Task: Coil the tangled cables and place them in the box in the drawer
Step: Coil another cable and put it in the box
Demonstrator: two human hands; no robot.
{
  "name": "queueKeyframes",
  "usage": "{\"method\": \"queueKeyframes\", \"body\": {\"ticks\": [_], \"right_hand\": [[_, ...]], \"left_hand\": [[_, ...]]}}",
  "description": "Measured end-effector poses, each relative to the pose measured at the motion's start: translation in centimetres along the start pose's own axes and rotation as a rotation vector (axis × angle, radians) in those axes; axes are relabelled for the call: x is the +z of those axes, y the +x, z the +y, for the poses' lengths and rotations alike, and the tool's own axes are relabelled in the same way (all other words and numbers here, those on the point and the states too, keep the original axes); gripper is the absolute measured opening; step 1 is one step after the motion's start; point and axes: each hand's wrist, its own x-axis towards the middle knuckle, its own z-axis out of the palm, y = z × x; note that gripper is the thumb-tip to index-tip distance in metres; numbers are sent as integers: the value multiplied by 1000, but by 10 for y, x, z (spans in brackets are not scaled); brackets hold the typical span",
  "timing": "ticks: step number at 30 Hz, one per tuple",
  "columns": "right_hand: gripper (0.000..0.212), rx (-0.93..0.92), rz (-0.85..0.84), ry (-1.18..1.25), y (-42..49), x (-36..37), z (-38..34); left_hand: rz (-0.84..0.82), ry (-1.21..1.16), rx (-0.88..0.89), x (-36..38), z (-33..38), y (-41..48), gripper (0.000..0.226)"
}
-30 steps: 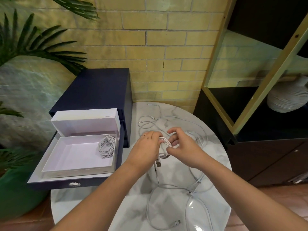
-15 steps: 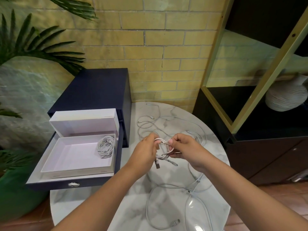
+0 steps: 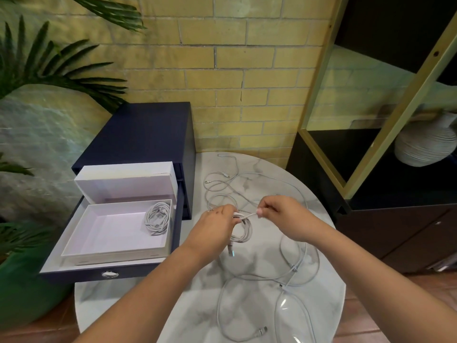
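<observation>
- Gripping small white coiled cable (image 3: 243, 231) in left hand (image 3: 217, 224) above round marble table (image 3: 247, 305).
- Pinching its tail in right hand (image 3: 282, 216), now pulled farther right, tightening the wrap.
- Nearing transfer into white cardboard box (image 3: 106, 231) in navy drawer (image 3: 74, 274).

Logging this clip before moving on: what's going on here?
A person is coiling a white cable above the round marble table: the left hand grips the coil while the right hand pinches a strand of it. One coiled cable already lies in the open white box in the navy drawer. Other loose cables lie tangled on the table.
</observation>
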Motion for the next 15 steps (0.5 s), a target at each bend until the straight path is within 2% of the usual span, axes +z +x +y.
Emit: {"method": "queueKeyframes", "body": {"ticks": [4,6,11,15], "right_hand": [[15,-163,202,-285,5,0,3],[17,-197,256,-328,5,1,4],[14,-124,288,-18,3,15,6],[14,7,251,380,-1,32,9]], "left_hand": [[-23,-40,-22,-1,1,-2,29],[-10,-88,-45,-1,0,-2,29],[133,-229,-115,-3,5,-1,31],[222,-275,-170,-7,5,1,24]]}}
